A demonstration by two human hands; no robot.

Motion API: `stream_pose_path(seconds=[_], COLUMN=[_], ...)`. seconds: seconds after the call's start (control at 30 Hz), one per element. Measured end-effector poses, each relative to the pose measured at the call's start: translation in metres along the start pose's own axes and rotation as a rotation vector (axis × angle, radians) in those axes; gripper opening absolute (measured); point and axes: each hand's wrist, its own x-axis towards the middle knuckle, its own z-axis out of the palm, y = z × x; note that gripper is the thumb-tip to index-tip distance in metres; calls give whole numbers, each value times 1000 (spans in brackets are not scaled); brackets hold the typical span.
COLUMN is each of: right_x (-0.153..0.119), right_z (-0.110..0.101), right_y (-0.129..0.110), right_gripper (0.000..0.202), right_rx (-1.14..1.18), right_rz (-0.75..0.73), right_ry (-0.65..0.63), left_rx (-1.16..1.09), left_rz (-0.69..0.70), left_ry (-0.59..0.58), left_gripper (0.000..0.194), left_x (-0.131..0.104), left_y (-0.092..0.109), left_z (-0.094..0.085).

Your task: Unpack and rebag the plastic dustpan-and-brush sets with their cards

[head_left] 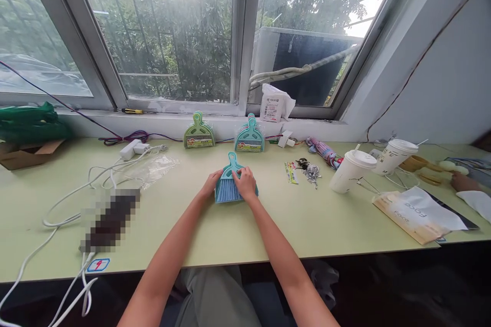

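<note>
A teal dustpan with a blue-bristled brush (pixel 229 189) lies on the pale green table, its handle toward the window. My left hand (pixel 211 184) holds the left edge of the set, fingers closed round it. On the right part of the same set rests my right hand (pixel 245 183), its fingers on the brush and pan. Behind it, a green packaged set (pixel 198 133) and a teal packaged set (pixel 249 135) lean against the wall. Right of my hands lie a printed label card (pixel 291 172) and a heap of small ties (pixel 310 171).
White cables and a blurred dark object (pixel 111 220) are on the left. Two white paper cups (pixel 351 171) and a paper packet (pixel 420 212) stand and lie to the right. Another person's hand (pixel 465 183) shows at the far right.
</note>
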Motion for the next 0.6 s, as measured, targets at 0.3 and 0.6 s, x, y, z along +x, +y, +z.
stream_pose_path(seconds=[0.3, 0.6], right_x=[16, 13], right_z=[-51, -43], right_y=[26, 34], right_gripper=[28, 28], right_rx=[-99, 3], right_rz=[53, 90], right_ry=[216, 104], left_rx=[717, 906], left_rz=[-145, 126], left_ry=[478, 860], left_gripper=[37, 38], left_x=[-3, -17], left_y=[1, 34], left_z=[-90, -66])
